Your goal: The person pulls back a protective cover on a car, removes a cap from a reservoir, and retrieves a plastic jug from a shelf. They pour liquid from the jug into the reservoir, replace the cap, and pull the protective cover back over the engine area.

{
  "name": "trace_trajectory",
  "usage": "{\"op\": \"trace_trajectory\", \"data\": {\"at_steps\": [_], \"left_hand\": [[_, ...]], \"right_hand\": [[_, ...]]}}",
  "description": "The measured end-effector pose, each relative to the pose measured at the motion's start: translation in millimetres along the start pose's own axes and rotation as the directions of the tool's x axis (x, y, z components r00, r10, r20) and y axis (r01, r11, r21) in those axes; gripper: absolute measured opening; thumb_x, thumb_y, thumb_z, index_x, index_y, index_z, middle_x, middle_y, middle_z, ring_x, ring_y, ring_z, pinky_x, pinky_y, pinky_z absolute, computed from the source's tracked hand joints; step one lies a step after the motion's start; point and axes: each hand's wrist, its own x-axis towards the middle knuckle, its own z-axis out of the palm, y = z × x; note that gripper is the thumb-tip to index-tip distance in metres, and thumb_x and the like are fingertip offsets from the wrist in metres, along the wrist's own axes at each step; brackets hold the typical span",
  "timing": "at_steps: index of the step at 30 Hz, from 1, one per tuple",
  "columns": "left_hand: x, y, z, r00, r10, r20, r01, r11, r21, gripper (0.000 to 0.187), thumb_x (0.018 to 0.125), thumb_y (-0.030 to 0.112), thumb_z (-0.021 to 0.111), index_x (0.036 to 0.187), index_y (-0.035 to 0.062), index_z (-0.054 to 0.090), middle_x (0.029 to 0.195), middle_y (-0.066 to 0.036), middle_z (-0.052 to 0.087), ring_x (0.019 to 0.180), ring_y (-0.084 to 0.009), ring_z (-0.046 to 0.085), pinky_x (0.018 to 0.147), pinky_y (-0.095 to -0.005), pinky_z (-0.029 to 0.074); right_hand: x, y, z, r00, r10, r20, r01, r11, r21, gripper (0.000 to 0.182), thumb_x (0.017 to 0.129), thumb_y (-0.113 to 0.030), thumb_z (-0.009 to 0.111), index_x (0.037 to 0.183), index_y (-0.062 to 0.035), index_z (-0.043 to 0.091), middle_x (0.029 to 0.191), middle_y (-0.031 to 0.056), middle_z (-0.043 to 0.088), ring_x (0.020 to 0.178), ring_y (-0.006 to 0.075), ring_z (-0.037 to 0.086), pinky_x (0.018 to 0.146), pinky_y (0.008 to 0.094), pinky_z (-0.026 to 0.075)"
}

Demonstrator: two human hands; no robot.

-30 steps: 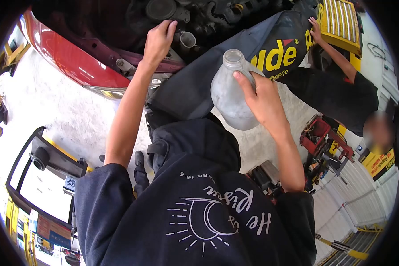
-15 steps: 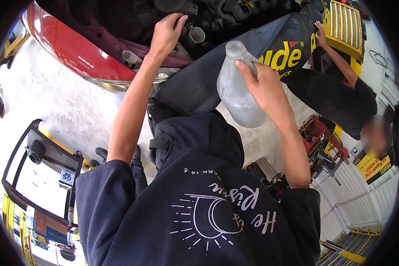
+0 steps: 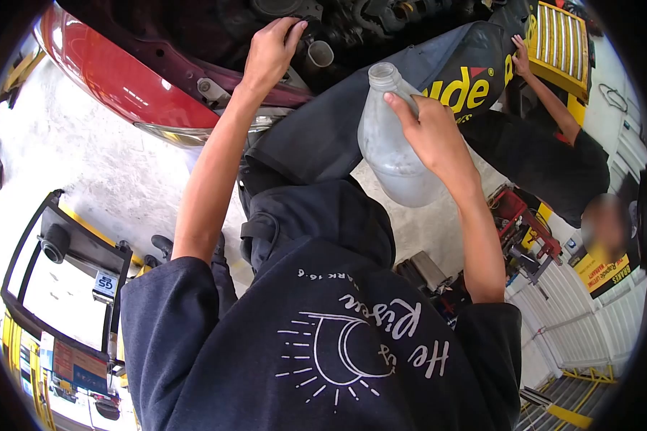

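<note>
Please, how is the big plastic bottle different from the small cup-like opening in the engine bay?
The bottle is much bigger, while the cup-like opening is small.
The bottle is held by the right hand; the cup-like opening sits in the engine bay, with no hand around it.
The bottle narrows to a threaded neck, while the cup-like opening shows a wide mouth for its size.
Both are pale and uncovered at the mouth.

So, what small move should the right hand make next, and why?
Probably bring the uncapped plastic bottle towards the cup-like opening in the engine bay: the right hand holds it away from there, while the left hand is beside the opening.
</note>
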Motion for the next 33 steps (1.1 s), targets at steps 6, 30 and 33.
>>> {"op": "trace_trajectory", "data": {"at_steps": [6,30,33], "left_hand": [[-1,-1,1,0.999,0.035,-0.015,-0.035,0.999,0.016,0.023,0.09,0.021,0.062,0.096,-0.0009,0.064,0.085,-0.018,0.064,0.074,-0.0333,0.062,0.067,-0.0365,0.049],[4,10,-6,1.0,0.022,0.008,-0.021,0.999,-0.026,0.019,0.09,0.015,0.059,0.092,-0.0042,0.062,0.088,-0.022,0.063,0.084,-0.0398,0.061,0.073,-0.0407,0.048],[4,10,-6,1.0,0.023,0.014,-0.022,0.999,-0.025,0.019,0.09,0.014,0.059,0.092,-0.0042,0.062,0.088,-0.022,0.062,0.084,-0.0398,0.061,0.073,-0.0409,0.048]], "right_hand": [[3,4,1,0.998,-0.048,-0.032,0.045,0.997,-0.068,0.059,0.095,-0.045,0.048,0.084,0.0112,0.061,0.074,0.0292,0.062,0.077,0.0442,0.062,0.074,0.0454,0.049],[28,11,14,0.996,-0.069,-0.05,0.063,0.992,-0.106,0.068,0.091,-0.052,0.051,0.083,0.0143,0.059,0.069,0.0286,0.059,0.071,0.0421,0.062,0.071,0.0417,0.049],[29,11,14,0.995,-0.09,-0.044,0.084,0.988,-0.128,0.068,0.091,-0.052,0.051,0.083,0.0145,0.059,0.069,0.0288,0.059,0.072,0.0424,0.063,0.072,0.0418,0.049]]}}
